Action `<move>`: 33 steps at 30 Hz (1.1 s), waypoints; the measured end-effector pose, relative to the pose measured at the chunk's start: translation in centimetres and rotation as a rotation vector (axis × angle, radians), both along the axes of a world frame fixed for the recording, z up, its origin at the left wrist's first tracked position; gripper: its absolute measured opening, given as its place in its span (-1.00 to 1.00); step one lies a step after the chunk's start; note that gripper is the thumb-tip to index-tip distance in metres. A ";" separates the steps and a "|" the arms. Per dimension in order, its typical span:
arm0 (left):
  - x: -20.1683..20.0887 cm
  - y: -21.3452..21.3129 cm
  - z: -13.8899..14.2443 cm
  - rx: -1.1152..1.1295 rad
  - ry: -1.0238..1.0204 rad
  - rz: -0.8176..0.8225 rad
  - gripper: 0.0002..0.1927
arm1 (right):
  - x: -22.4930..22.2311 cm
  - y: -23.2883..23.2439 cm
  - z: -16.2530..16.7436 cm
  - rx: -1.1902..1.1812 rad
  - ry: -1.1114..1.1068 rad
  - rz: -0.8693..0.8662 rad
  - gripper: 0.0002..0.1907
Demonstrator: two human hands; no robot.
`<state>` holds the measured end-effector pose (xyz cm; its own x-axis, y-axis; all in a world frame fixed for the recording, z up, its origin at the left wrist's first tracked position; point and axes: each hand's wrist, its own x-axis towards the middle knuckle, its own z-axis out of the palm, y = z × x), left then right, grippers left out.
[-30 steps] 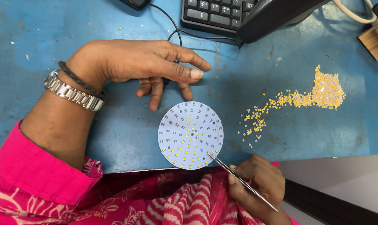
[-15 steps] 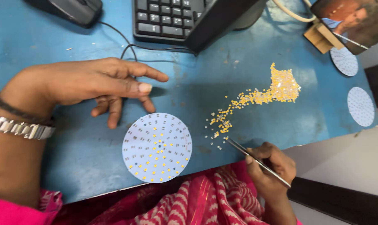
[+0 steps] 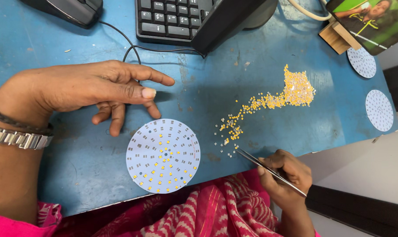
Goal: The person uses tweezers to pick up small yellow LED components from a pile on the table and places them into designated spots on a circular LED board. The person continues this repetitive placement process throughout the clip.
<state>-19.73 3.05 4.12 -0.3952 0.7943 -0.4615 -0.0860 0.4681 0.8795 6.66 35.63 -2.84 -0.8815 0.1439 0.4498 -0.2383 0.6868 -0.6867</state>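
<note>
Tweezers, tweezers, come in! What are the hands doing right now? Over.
Right hand grips tweezers, tips at the loose yellow chips. Left hand rests on the blue table above the round white board. Nothing between.

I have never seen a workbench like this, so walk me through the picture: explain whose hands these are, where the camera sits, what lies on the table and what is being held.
There is no machine here: a person works with two bare hands, and the camera sits on that person's head, looking down at a blue table.

The left hand, with a metal watch on its wrist, rests on its fingertips just above a round white board. Small yellow squares fill the board's middle; its outer pads are bare.

The right hand holds thin metal tweezers, whose tips reach the near end of a scattered trail of tiny yellow chips.

At the far edge are a black keyboard and a mouse. Two more round boards lie at the right.
</note>
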 end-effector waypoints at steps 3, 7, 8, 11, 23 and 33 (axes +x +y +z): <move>-0.1 0.0 -0.2 0.007 -0.002 -0.004 -0.16 | -0.1 0.0 0.1 0.041 -0.020 -0.009 -0.83; -0.1 -0.1 -0.3 0.012 0.006 -0.002 -0.15 | -0.2 0.1 0.2 0.053 -0.013 0.010 -0.83; -0.1 -0.1 -0.4 0.013 0.008 -0.007 -0.15 | -0.2 0.1 0.2 0.057 -0.008 0.012 -0.83; -0.1 -0.1 -0.3 0.019 0.018 -0.012 -0.15 | -0.2 0.2 0.2 0.029 -0.011 0.022 -0.84; 0.2 0.2 0.3 0.045 0.009 -0.004 -0.17 | 0.3 1.0 0.4 0.008 -0.019 0.064 -0.80; 0.1 0.1 0.1 0.045 0.032 -0.006 -0.18 | 0.3 0.9 0.4 0.016 -0.042 0.026 -0.82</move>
